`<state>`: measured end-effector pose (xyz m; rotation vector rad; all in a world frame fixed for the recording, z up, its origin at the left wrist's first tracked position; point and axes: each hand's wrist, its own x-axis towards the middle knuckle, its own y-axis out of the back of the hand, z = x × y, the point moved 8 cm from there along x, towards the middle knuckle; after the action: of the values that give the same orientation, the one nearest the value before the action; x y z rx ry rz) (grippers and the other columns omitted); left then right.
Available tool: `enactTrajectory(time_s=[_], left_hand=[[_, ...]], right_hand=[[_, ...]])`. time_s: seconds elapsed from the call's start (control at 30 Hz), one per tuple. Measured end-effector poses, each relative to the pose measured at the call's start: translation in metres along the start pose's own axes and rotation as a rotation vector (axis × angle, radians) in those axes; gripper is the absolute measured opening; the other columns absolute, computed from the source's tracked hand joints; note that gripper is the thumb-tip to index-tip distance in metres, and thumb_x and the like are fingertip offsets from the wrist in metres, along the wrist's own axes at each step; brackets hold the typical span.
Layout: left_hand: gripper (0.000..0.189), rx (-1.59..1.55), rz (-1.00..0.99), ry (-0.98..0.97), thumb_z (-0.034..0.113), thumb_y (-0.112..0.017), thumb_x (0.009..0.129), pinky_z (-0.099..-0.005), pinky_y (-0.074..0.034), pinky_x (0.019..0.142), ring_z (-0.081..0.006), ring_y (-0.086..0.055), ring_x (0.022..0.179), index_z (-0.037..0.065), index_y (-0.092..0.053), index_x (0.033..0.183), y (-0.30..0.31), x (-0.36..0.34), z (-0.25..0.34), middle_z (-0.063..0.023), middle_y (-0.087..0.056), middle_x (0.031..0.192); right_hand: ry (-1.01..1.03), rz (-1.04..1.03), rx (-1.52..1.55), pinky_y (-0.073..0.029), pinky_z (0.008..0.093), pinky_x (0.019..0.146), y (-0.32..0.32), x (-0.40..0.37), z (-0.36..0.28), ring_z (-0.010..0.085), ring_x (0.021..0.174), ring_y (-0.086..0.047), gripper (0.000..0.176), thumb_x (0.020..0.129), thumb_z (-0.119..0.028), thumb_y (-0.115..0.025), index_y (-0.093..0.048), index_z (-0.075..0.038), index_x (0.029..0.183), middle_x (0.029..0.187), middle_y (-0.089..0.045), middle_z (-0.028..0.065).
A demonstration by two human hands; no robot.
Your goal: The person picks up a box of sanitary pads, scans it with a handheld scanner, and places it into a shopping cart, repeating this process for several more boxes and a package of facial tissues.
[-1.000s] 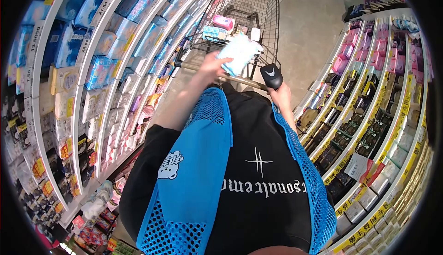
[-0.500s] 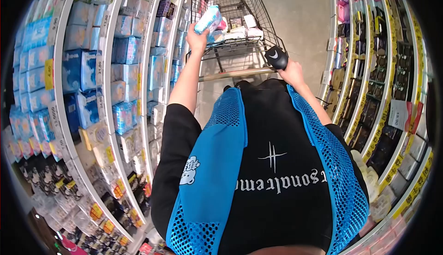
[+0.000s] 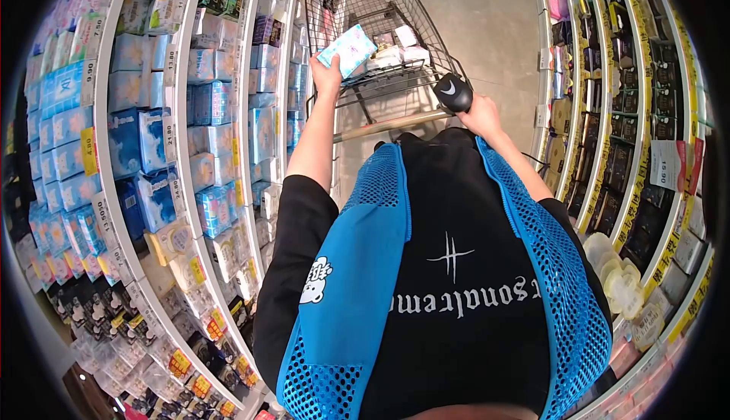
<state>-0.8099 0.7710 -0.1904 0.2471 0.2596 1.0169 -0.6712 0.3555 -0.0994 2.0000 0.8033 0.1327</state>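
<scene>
Over the near left part of the wire shopping cart [image 3: 426, 9], my left hand [image 3: 327, 74] grips a light blue and white package [image 3: 349, 51] by its lower left corner. My right hand [image 3: 480, 116] is closed at the right end of the cart's handle bar [image 3: 391, 126], beside a black device [image 3: 453, 93] with a white curved mark. Several white packs [image 3: 389, 58] lie inside the cart, beyond the held package. The fingertips of my right hand are partly hidden by the black device.
Tall shelves of blue and white packages [image 3: 139, 140] stand close on the left. Shelves with dark and pink packages [image 3: 604, 116] line the right side. Grey floor [image 3: 471, 24] shows between the cart and the right shelves.
The package in my left hand has turned, so its broad face shows more. The shelves on both sides have shifted in view. My right hand stays at the handle.
</scene>
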Motion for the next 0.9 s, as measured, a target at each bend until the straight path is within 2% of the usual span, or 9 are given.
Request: enactTrajectory(time_s=[0.07,0.17,0.27,0.47,0.57,0.67,0.7,0.83,0.9], left_hand=[[0.059,0.054,-0.017,-0.006,0.013,-0.072,0.093,-0.0335,-0.050,0.093,-0.0225,-0.064,0.109,-0.007,-0.039,0.137,0.000,-0.001,0.005,-0.0187,-0.065,0.119],[0.052,-0.096,-0.028,-0.006,0.017,-0.071,0.092,-0.0360,-0.048,0.096,-0.0252,-0.063,0.110,-0.006,-0.046,0.132,-0.002,0.006,-0.013,-0.0210,-0.064,0.119],[0.050,-0.106,-0.045,0.028,0.015,-0.070,0.093,-0.0345,-0.049,0.094,-0.0235,-0.064,0.108,-0.006,-0.046,0.131,-0.001,-0.001,0.008,-0.0197,-0.065,0.117],[0.049,-0.174,-0.032,-0.004,0.011,-0.076,0.088,-0.0340,-0.051,0.090,-0.0224,-0.066,0.103,-0.001,-0.050,0.128,-0.001,-0.005,0.021,-0.0185,-0.068,0.112],[0.047,0.208,-0.029,-0.024,0.006,-0.080,0.081,-0.0365,-0.052,0.090,-0.0261,-0.068,0.101,0.004,-0.058,0.122,0.005,-0.022,0.055,-0.0168,-0.070,0.108],[0.045,0.400,-0.019,-0.233,0.003,-0.081,0.075,-0.0398,-0.052,0.090,-0.0309,-0.068,0.101,0.009,-0.063,0.116,0.001,-0.024,0.057,-0.0157,-0.071,0.107],[0.047,0.408,-0.044,-0.232,0.001,-0.081,0.072,-0.0424,-0.052,0.090,-0.0356,-0.067,0.104,0.010,-0.065,0.115,0.000,-0.025,0.055,-0.0158,-0.070,0.111],[0.048,0.604,-0.212,-0.332,-0.002,-0.075,0.072,-0.0469,-0.051,0.092,-0.0379,-0.065,0.104,0.013,-0.066,0.117,-0.019,-0.029,0.043,-0.0154,-0.070,0.110],[0.042,0.689,-0.350,-0.344,0.012,-0.072,0.078,-0.0486,-0.050,0.095,-0.0358,-0.063,0.112,0.017,-0.066,0.119,-0.029,-0.031,0.030,-0.0151,-0.068,0.119]], right_hand=[[-0.002,0.003,0.012,-0.054,0.0510,0.082,0.000,0.000,0.000,0.0444,0.089,-0.068,0.033,0.074,-0.026,-0.074,-0.070,0.000,0.095,0.086,-0.070,0.0253],[-0.015,-0.003,0.011,-0.054,0.0509,0.081,0.000,0.001,0.000,0.0440,0.089,-0.068,0.033,0.075,-0.026,-0.074,-0.070,0.000,0.095,0.086,-0.070,0.0256],[0.011,0.031,0.000,-0.056,0.0514,0.080,0.000,0.001,-0.001,0.0433,0.082,-0.069,0.037,0.073,-0.026,-0.073,-0.069,-0.001,0.099,0.081,-0.070,0.0246],[0.027,0.040,-0.015,-0.056,0.0516,0.079,0.001,0.001,-0.001,0.0433,0.081,-0.069,0.036,0.073,-0.027,-0.072,-0.069,-0.001,0.097,0.080,-0.070,0.0249],[0.030,0.044,-0.010,-0.056,0.0517,0.079,0.001,0.001,-0.001,0.0434,0.081,-0.069,0.035,0.074,-0.027,-0.072,-0.069,0.000,0.097,0.080,-0.070,0.0249],[0.036,0.033,-0.032,-0.056,0.0517,0.079,-0.002,0.003,0.002,0.0433,0.082,-0.069,0.035,0.074,-0.027,-0.072,-0.069,0.000,0.097,0.081,-0.070,0.0250],[0.034,0.031,-0.027,-0.056,0.0516,0.079,-0.001,0.002,0.001,0.0433,0.082,-0.069,0.035,0.074,-0.027,-0.072,-0.069,0.000,0.097,0.081,-0.070,0.0250],[0.017,0.032,-0.001,-0.055,0.0516,0.081,0.002,0.002,-0.001,0.0437,0.084,-0.069,0.035,0.074,-0.026,-0.072,-0.069,0.000,0.097,0.083,-0.070,0.0254],[0.003,0.022,0.009,-0.055,0.0515,0.082,0.002,0.002,-0.001,0.0440,0.086,-0.069,0.035,0.073,-0.025,-0.073,-0.069,0.000,0.098,0.085,-0.070,0.0258]])
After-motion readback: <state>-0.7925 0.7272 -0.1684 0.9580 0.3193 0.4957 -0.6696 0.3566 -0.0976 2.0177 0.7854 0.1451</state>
